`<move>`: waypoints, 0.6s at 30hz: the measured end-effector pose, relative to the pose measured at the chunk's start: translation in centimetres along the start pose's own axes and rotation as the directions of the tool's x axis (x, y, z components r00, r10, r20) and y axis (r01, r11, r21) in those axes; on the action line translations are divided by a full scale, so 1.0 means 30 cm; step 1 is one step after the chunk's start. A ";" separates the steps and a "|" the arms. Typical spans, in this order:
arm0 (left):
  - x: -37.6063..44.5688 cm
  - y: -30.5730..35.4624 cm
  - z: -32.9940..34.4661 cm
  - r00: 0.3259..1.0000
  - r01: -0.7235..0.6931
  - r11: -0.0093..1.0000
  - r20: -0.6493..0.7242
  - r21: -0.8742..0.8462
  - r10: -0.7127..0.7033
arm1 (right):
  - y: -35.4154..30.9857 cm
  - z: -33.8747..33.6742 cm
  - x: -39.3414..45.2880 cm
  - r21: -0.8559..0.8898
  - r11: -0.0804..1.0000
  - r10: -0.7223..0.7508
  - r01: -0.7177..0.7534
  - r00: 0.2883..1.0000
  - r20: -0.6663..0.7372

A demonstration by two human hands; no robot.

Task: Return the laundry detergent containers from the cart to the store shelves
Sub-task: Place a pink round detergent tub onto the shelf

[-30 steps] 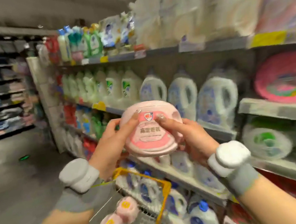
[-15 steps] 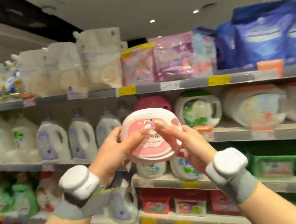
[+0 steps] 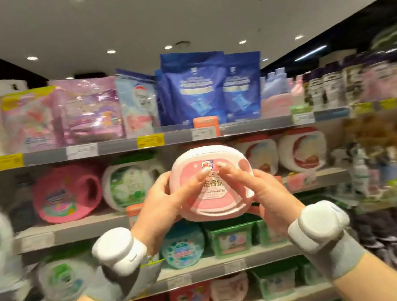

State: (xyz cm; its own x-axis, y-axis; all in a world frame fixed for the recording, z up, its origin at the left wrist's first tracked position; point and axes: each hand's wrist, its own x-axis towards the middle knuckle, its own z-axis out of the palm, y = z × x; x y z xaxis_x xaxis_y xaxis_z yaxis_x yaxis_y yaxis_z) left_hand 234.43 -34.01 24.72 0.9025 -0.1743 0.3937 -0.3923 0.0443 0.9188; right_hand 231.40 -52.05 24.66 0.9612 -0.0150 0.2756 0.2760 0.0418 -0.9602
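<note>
Both hands are holding one pink detergent tub (image 3: 213,183) up in the centre of the frame, in front of the second shelf (image 3: 74,228) from the top. The left hand (image 3: 160,205) is gripping the tub's left side and the right hand (image 3: 264,195) its right side, each with its fingers curling round behind the tub and one long digit lying across the front label, the two tips nearly meeting just below the small shield logo. So the tub is sitting between the two palms, neither hand nearer than the other, and its wider axis is running left to right across the frame, a little tilted, with the flat labelled face turned towards the camera.

The relation that matters for the coming move is depth: the tub is lying on the near side of the shelf edge, and the shelf opening is lying straight behind it. White and red tubs (image 3: 301,151) of a similar rounded shape are standing just right of it on that shelf, and a green and white jug (image 3: 129,182) is standing to its left. Whether a free slot is waiting directly behind the tub is hidden by the tub itself. Judging by this, the tub probably needs pushing forward, away from the camera, to reach the shelf.

The tub itself is looking like a squat, rounded-cornered box, pale pink at the rim with a deeper pink label panel, printed characters and a white information patch. Its lid appears shut. The frame's edges are blurring, so far labels are unreadable.
</note>
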 end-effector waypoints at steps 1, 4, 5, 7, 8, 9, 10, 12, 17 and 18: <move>0.024 -0.002 0.053 1.000 0.002 1.000 0.015 -0.010 -0.001 | -0.007 -0.050 -0.001 -0.011 1.000 -0.005 0.004 0.999 -0.034; 0.139 -0.031 0.234 0.996 -0.019 1.000 0.090 -0.017 0.020 | -0.032 -0.238 0.033 -0.041 0.999 -0.026 0.020 0.990 -0.138; 0.166 -0.031 0.277 0.994 -0.031 0.999 0.104 -0.010 0.031 | -0.041 -0.278 0.049 -0.049 0.998 -0.037 0.029 0.986 -0.161; 0.241 -0.047 0.379 0.988 -0.046 0.998 0.146 -0.044 0.052 | -0.043 -0.382 0.094 -0.081 0.995 -0.067 0.051 0.976 -0.208; 0.297 -0.057 0.433 0.984 -0.066 0.995 0.160 -0.079 0.078 | -0.051 -0.437 0.126 -0.097 0.993 -0.088 0.068 0.970 -0.226; 0.305 -0.046 0.437 0.985 -0.067 0.993 0.151 -0.094 0.081 | -0.062 -0.443 0.134 -0.104 0.993 -0.083 0.060 0.971 -0.226; 0.371 -0.063 0.498 0.979 -0.086 0.990 0.176 -0.109 0.105 | -0.068 -0.507 0.175 -0.106 0.992 -0.097 0.075 0.969 -0.227; 0.465 -0.071 0.567 0.972 -0.126 0.986 0.186 -0.105 0.144 | -0.088 -0.593 0.242 -0.115 0.989 -0.116 0.093 0.969 -0.220; 0.689 -0.038 0.710 0.959 -0.180 0.980 0.209 -0.082 0.193 | -0.169 -0.776 0.413 -0.218 0.968 -0.176 0.125 0.957 -0.231; 0.760 -0.035 0.754 0.951 -0.205 0.975 0.221 -0.081 0.218 | -0.188 -0.827 0.467 -0.234 0.962 -0.193 0.140 0.955 -0.224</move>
State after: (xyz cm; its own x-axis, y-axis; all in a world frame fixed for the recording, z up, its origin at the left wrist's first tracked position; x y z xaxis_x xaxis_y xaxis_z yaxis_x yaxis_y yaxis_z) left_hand 251.41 -60.29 32.11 0.7334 -0.3734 0.5681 -0.5529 0.1585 0.8180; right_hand 243.24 -77.29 32.83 0.8640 -0.2466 0.4391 0.3994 -0.1956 -0.8957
